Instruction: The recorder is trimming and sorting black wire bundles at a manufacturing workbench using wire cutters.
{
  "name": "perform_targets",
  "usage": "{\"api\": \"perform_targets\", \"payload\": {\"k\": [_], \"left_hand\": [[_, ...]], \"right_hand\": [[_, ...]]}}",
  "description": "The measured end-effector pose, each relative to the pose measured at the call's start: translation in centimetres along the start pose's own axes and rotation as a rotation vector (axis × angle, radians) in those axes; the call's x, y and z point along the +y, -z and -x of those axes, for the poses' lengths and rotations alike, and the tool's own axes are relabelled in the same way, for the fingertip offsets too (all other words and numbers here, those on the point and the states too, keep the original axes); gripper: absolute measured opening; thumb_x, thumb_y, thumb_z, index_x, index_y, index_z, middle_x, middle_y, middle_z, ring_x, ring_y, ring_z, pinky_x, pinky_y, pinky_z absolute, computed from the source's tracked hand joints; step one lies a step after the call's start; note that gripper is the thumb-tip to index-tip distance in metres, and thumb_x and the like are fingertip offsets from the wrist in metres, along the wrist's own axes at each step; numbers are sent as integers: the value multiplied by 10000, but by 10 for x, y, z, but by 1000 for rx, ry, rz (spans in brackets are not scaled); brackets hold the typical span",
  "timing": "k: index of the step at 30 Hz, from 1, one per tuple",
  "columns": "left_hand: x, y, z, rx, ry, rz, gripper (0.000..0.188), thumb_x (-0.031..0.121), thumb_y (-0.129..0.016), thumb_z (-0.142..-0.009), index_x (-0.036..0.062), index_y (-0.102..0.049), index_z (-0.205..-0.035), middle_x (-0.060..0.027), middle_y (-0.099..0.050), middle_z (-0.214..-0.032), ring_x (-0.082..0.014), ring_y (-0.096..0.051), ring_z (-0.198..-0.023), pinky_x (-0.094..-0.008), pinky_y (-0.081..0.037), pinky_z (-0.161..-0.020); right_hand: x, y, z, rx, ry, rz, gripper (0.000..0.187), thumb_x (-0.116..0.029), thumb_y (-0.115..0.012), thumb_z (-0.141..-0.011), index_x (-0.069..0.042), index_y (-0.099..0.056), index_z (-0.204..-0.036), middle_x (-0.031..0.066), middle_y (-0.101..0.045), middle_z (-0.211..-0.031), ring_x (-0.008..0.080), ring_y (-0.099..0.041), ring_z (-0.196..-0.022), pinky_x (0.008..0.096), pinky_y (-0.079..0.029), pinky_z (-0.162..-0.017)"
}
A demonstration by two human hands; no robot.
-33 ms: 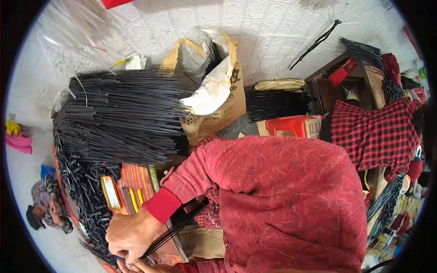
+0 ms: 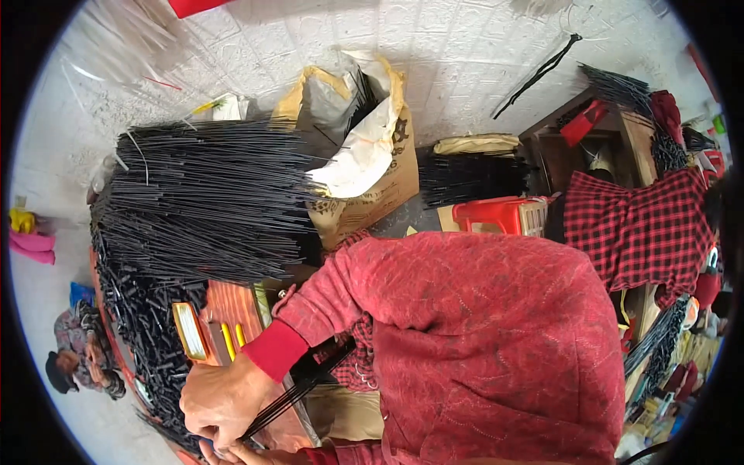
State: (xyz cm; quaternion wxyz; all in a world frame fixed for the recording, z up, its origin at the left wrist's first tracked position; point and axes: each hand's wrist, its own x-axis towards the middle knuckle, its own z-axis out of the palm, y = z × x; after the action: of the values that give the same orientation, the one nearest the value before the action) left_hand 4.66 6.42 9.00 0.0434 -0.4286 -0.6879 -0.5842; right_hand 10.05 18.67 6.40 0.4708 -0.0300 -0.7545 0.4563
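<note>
My left hand [image 2: 223,401], in a red sweater sleeve with a red cuff, is closed around a thin bundle of long black strips [image 2: 304,381]. The bundle slants up to the right from the hand. My right hand [image 2: 232,454] shows only as fingertips at the lower edge, touching the bundle's lower end; its grip is cut off by the frame. Both hands hover over a reddish wooden board [image 2: 232,304] that carries a small yellow-framed card [image 2: 188,332].
A big heap of long black strips [image 2: 209,201] fills the left. Behind it stands a cardboard box [image 2: 387,190] with a white bag. A red stool [image 2: 500,213], a wooden cabinet [image 2: 612,132] and a person in a red plaid shirt [image 2: 639,225] are on the right.
</note>
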Motion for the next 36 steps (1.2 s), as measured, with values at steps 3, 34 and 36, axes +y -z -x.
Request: {"api": "perform_targets", "payload": {"k": [3, 34, 36], "left_hand": [[2, 11, 4, 60, 109, -74, 368, 105, -728, -871, -38, -621, -1192, -184, -680, -1040, -261, -648, -892, -355, -539, -749], [-57, 50, 39, 20, 159, 618, 379, 357, -511, -1022, 0, -483, -1145, 12, -439, -674, -64, -423, -553, -198, -352, -480], [-60, 47, 37, 28, 168, 669, 374, 352, -516, -1020, 3, -482, -1152, 11, -435, -670, -62, -404, -539, -201, -342, -470]], "right_hand": [[5, 2, -1, 84, 92, 103, 274, -338, -660, -601, -65, -666, -591, 126, -583, -523, 318, -591, -485, 459, -385, -422], [-40, -32, -26, -536, -2, 5, 262, -153, -630, -916, -17, -612, -693, 75, -671, -612, 183, -664, -539, 315, -504, -510], [-32, -34, -26, -560, -63, -186, 255, -140, -628, -926, 8, -621, -719, 82, -676, -622, 161, -675, -557, 289, -511, -515]]}}
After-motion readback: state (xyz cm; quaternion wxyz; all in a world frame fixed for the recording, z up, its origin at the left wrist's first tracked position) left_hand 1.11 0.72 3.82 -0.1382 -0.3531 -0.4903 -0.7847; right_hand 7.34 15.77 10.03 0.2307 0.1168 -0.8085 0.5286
